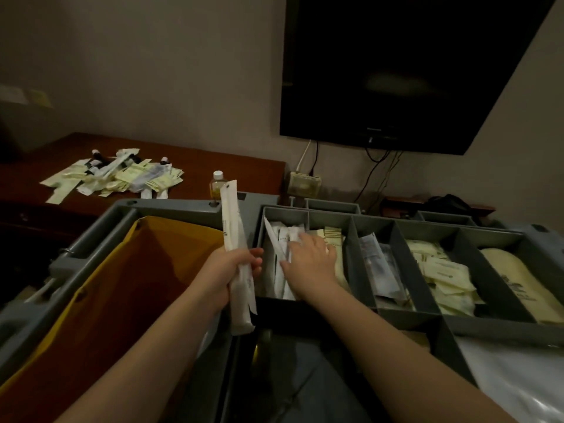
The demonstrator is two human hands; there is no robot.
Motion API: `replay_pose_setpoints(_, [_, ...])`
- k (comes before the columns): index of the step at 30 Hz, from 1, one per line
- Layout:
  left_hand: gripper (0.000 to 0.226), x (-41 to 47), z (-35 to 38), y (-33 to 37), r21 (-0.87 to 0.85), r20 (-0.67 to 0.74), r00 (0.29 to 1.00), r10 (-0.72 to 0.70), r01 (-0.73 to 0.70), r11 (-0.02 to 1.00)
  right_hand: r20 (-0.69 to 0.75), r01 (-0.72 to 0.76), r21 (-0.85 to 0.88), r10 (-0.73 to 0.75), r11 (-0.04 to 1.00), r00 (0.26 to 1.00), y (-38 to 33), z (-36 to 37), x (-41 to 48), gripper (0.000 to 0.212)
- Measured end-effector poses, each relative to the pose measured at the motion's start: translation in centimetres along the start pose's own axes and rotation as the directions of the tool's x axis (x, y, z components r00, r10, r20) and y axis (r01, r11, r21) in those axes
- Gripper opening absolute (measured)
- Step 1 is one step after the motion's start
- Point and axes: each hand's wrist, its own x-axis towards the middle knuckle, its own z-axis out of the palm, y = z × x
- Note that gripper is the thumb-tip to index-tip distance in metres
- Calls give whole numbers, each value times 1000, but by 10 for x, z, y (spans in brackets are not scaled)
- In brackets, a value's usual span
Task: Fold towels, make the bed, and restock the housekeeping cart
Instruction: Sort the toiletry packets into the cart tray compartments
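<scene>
Left hand (227, 270) grips packets (232, 215) beside tray (261, 228) edge.

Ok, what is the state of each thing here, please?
tray: compartments stocked.
left hand: grips white packets, upright.
right hand: rests flat on packets in the leftmost compartment.
yellow bag: open.
television: off.
bottle: upright, capped.
</scene>
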Motion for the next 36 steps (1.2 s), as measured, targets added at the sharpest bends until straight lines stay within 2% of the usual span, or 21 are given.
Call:
replay_pose_setpoints(2, [15,3,-1,2,-10,18,1000,6,-6,1000,-26,122,-84,-125,989,992,-9,3,3,42])
replay_pose_setpoints(4, [15,6,-2,3,-42,7,1000,-3,3,999,32,176,-164,-173,971,984,-20,5,10,39])
replay_pose_setpoints(7, [17,7,-5,-3,-114,0,1000,-26,26,993,196,118,-369,-47,922,979,-32,7,20,36])
replay_pose_setpoints(9, [17,9,-9,-9,-157,20,999,-35,38,987,216,110,-421,-18,900,976,-32,12,25,32])
replay_pose_setpoints(11, [17,10,-13,-16,-184,38,998,-47,54,981,93,77,-271,-53,959,994,-29,15,27,28])
replay_pose_setpoints(13, [21,12,-15,-17,-186,58,998,-38,49,981,-47,-10,133,16,991,999,-24,8,29,29])
replay_pose_setpoints(14, [22,12,-14,-16,-181,68,997,-38,50,982,-36,-69,293,83,954,996,-20,5,32,30])
replay_pose_setpoints(15, [20,12,-13,-14,-178,79,996,-41,54,983,-2,-122,360,131,925,991,-16,2,34,32])
replay_pose_setpoints(16, [17,11,-11,-13,-172,87,995,-40,55,984,32,-142,310,139,940,990,-12,-1,36,35])
replay_pose_setpoints(17, [15,9,-8,-12,-165,91,995,-38,52,985,57,-142,179,134,973,989,-8,-2,37,38])
replay_pose_setpoints(19, [18,6,-3,-10,-154,94,995,-33,47,987,41,-101,-86,105,991,994,-2,2,35,46])
replay_pose_setpoints(20, [20,5,-1,-10,-151,94,995,-31,45,988,29,-63,-154,68,986,997,-1,2,33,52])
replay_pose_setpoints(23, [21,4,0,-11,-131,81,996,-22,32,991,101,57,-252,-32,966,994,2,8,29,57])
replay_pose_setpoints(27, [21,2,0,-10,-102,105,994,-5,16,995,260,209,-329,-125,921,958,9,19,32,46])
replay_pose_setpoints(29, [20,1,-1,-11,-100,116,993,1,11,995,237,244,-319,-173,916,956,10,19,30,46])
replay_pose_setpoints(32, [21,2,-2,-12,-96,104,995,15,-5,995,168,164,-375,-107,913,980,8,12,25,54])
replay_pose_setpoints(36, [18,5,-4,-14,-106,104,994,25,-14,994,310,218,-538,-50,814,949,-3,10,30,48])
